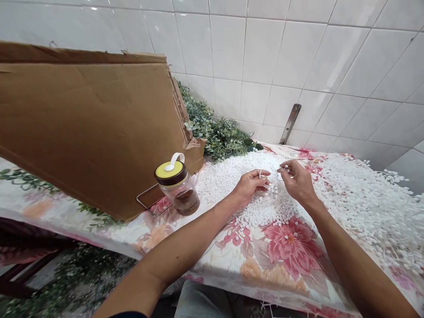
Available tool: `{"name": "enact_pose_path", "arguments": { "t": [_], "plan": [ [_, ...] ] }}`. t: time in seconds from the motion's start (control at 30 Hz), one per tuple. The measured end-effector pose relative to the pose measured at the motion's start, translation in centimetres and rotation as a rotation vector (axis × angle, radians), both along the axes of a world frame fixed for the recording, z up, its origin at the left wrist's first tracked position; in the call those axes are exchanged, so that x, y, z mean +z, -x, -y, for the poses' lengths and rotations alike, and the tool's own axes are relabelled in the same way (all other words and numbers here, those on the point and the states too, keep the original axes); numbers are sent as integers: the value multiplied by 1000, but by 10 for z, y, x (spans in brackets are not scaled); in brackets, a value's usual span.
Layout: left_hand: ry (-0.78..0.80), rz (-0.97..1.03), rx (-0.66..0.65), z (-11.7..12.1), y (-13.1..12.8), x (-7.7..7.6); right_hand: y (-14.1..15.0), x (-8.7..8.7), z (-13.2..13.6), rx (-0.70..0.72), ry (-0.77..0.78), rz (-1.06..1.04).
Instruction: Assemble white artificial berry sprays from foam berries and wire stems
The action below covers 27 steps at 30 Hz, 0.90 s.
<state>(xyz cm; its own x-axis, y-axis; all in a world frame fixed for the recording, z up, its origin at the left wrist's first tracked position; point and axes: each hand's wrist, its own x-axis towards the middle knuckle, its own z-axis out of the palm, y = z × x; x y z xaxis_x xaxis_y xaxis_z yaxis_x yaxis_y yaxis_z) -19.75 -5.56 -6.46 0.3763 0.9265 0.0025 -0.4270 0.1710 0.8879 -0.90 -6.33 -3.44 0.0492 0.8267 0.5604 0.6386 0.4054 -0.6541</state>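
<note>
Hands: left hand point(250, 185) and right hand point(296, 181) just apart, both pinching a white sprig point(272, 187) over the heap point(258, 207).
Risk: a hard tug could snag neighbouring sprigs and drag the heap.
Surface: floral desk point(285, 251) carrying a yellow-lidded jar point(178, 187) and tilted cardboard point(86, 132).
Room: white tiles point(265, 57), green foliage point(220, 139).

Held white piece point(272, 187) too small to identify

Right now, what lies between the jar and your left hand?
A heap of white beaded sprigs lies between the jar and left hand, in the head view.
</note>
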Motion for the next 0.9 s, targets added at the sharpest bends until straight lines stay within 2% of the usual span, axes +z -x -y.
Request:
{"name": "enact_pose_path", "arguments": {
  "t": [0.07, 0.13, 0.3, 0.47, 0.6, 0.67, 0.9],
  "plan": [
    [-33, -2, -8, 2, -1, 0, 4, 2, 4, 70, 6, 82],
    [-56, 11, -19, 2, -1, 0, 7, 3, 7, 78, 0, 141],
    [-54, 64, -45, 1, 1, 2, 8, 4, 8, -38, -36, 152],
    [-64, 2, 32, 1, 1, 3, 6, -1, 6, -23, -194, 243],
    [-112, -71, 31, 2, -1, 3, 6, -7, 4, -84, -314, 383],
    [-114, -92, 34, 3, -1, 4, 7, -9, 3, -94, -354, 392],
    [-9, -50, 43, 2, 0, 5, 19, -7, 9, 10, -434, 335]
  ]
}}
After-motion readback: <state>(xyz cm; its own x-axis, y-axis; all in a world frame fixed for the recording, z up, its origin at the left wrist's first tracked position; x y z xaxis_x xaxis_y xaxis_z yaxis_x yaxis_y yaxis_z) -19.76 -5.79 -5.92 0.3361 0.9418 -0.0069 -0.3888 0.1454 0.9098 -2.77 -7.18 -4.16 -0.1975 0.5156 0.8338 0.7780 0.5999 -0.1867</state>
